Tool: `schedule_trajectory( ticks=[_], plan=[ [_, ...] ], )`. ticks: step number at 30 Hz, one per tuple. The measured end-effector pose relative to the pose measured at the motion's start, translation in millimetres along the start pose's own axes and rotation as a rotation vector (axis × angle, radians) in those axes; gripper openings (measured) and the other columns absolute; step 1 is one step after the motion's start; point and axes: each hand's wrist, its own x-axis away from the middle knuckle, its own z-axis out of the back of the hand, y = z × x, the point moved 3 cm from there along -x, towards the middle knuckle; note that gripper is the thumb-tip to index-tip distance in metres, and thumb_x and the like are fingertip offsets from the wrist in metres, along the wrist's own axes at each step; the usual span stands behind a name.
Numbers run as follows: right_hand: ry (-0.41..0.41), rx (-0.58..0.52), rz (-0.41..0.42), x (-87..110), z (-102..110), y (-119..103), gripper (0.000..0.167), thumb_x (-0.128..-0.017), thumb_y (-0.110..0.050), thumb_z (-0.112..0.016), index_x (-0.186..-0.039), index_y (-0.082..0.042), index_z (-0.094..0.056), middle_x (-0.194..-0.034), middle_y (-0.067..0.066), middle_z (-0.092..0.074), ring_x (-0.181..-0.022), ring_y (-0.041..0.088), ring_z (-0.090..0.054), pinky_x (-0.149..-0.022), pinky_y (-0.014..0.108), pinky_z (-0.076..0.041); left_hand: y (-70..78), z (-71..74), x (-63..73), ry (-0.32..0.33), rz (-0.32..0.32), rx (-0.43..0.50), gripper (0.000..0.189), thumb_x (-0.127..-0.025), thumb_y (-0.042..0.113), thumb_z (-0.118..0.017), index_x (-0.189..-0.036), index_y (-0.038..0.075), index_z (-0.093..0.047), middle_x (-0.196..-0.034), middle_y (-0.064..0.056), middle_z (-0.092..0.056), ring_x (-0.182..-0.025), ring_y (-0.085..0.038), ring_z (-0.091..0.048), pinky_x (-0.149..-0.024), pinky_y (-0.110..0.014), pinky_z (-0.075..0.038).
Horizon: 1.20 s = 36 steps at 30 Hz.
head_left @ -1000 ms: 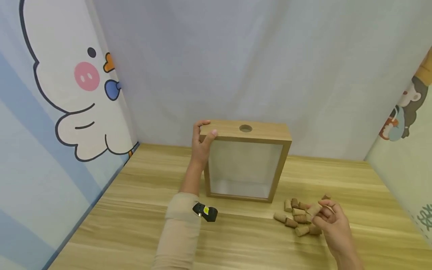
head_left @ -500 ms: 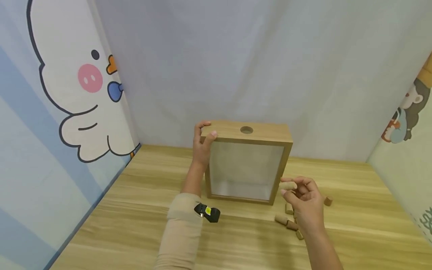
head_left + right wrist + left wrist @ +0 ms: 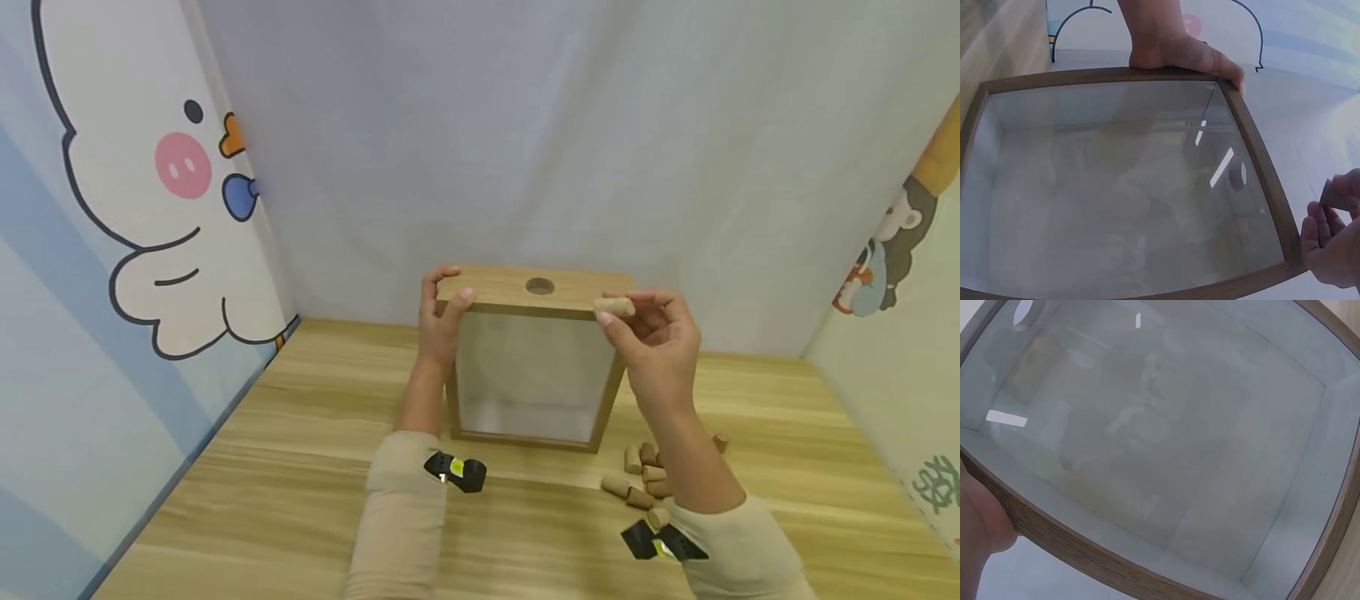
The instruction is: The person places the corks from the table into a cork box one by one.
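A shallow wooden shadow box point(image 3: 495, 290) with a clear front and a round hole point(image 3: 540, 286) in its top stands upright on the table. My left hand point(image 3: 438, 333) grips its upper left corner, thumb in front and fingers at the back. My right hand point(image 3: 663, 354) pinches a pale cork point(image 3: 615, 307) at the box's upper right corner, to the right of the hole. In the right wrist view the cork point(image 3: 1335, 197) sits between thumb and fingers at the right edge. Through the glass point(image 3: 1179, 444) in the left wrist view I see only the pale inside.
Several loose corks point(image 3: 639, 497) lie in a pile on the wooden table point(image 3: 300, 467) at right of the box, partly hidden by my right forearm. A pale curtain point(image 3: 487, 150) hangs behind, with printed cartoon panels point(image 3: 142, 150) at the sides.
My right hand has lifted the cork from the pile up and leftward to the top of the box. The left hand keeps its grip on the box corner.
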Motion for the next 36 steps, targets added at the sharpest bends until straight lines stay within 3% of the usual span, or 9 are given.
schedule_trajectory(
  ticks=[2, 6, 8, 11, 14, 19, 27, 33, 36],
  plan=[
    [-0.041, 0.052, 0.030, -15.7, -8.0, 0.3, 0.027, -0.079, 0.010, -0.065, -0.100, -0.003, -0.054, -0.096, 0.009, -0.066, -0.084, 0.020, -0.061, -0.071, 0.024, -0.049, 7.1, 0.5, 2.9, 0.012, -0.008, -0.006, 0.050, -0.080, 0.026, -0.052, -0.123, 0.001, -0.041, -0.140, -0.015, -0.027, -0.121, -0.028, -0.026, -0.094, -0.048, -0.026],
    [-0.149, 0.242, 0.019, -45.6, -24.8, 5.2, 0.028, -0.080, 0.002, -0.068, -0.103, 0.003, -0.053, -0.091, 0.010, -0.067, -0.076, 0.017, -0.062, -0.065, 0.023, -0.049, 5.1, 1.0, 3.6, 0.030, -0.027, -0.004, 0.050, -0.079, 0.030, -0.053, -0.121, 0.004, -0.043, -0.139, -0.011, -0.031, -0.128, -0.027, -0.018, -0.097, -0.053, -0.020],
    [-0.220, 0.367, -0.042, -57.2, -31.7, 9.2, 0.030, -0.082, -0.004, -0.069, -0.106, 0.005, -0.052, -0.092, 0.012, -0.066, -0.077, 0.017, -0.061, -0.065, 0.023, -0.048, -5.3, 1.9, 0.8, 0.031, -0.029, 0.008, 0.050, -0.079, 0.033, -0.054, -0.121, 0.007, -0.044, -0.138, -0.007, -0.032, -0.127, -0.026, -0.019, -0.097, -0.053, -0.020],
    [-0.316, 0.521, -0.177, -69.0, -38.4, 15.8, 0.033, -0.082, -0.012, -0.070, -0.108, 0.004, -0.055, -0.097, 0.015, -0.064, -0.084, 0.019, -0.059, -0.070, 0.025, -0.047, -8.2, 1.6, 2.3, 0.026, -0.022, 0.024, 0.049, -0.080, 0.030, -0.054, -0.122, 0.006, -0.044, -0.138, -0.008, -0.031, -0.128, -0.027, -0.017, -0.098, -0.053, -0.019],
    [-0.339, 0.586, -0.292, -74.3, -40.3, 20.8, 0.032, -0.081, -0.013, -0.072, -0.107, 0.002, -0.059, -0.099, 0.013, -0.062, -0.089, 0.021, -0.056, -0.074, 0.028, -0.045, -10.0, 1.3, 5.4, 0.014, -0.001, 0.031, 0.050, -0.080, 0.030, -0.053, -0.123, 0.006, -0.043, -0.140, -0.009, -0.028, -0.129, -0.028, -0.016, -0.098, -0.053, -0.018],
    [-0.336, 0.597, -0.355, -74.3, -39.9, 25.2, 0.033, -0.079, -0.012, -0.073, -0.107, 0.001, -0.060, -0.098, 0.012, -0.062, -0.088, 0.022, -0.056, -0.074, 0.030, -0.045, -12.7, 0.0, 8.5, -0.005, 0.019, 0.042, 0.051, -0.080, 0.032, -0.054, -0.123, 0.008, -0.042, -0.142, -0.008, -0.024, -0.126, -0.028, -0.019, -0.097, -0.052, -0.020],
    [-0.347, 0.609, -0.313, -72.5, -40.9, 26.9, 0.033, -0.080, -0.014, -0.072, -0.108, 0.000, -0.061, -0.099, 0.012, -0.062, -0.089, 0.022, -0.057, -0.072, 0.030, -0.045, -14.6, 0.6, 6.8, -0.024, 0.021, 0.034, 0.050, -0.082, 0.033, -0.053, -0.124, 0.010, -0.041, -0.141, -0.006, -0.024, -0.120, -0.029, -0.029, -0.095, -0.052, -0.023],
    [-0.340, 0.601, -0.209, -61.9, -39.6, 24.1, 0.032, -0.083, -0.018, -0.069, -0.110, -0.002, -0.062, -0.107, 0.010, -0.063, -0.094, 0.021, -0.058, -0.079, 0.034, -0.045, -16.1, 1.8, 10.0, -0.033, 0.031, 0.041, 0.047, -0.084, 0.029, -0.051, -0.125, 0.010, -0.040, -0.142, -0.006, -0.024, -0.120, -0.027, -0.028, -0.095, -0.051, -0.023],
    [-0.301, 0.507, -0.117, -49.3, -33.3, 15.4, 0.029, -0.085, -0.016, -0.067, -0.109, 0.000, -0.062, -0.107, 0.011, -0.062, -0.093, 0.019, -0.057, -0.078, 0.030, -0.046, -15.3, 0.6, 9.4, -0.046, 0.011, 0.062, 0.047, -0.085, 0.027, -0.051, -0.127, 0.008, -0.039, -0.143, -0.009, -0.023, -0.119, -0.028, -0.029, -0.095, -0.050, -0.024]
  ],
)
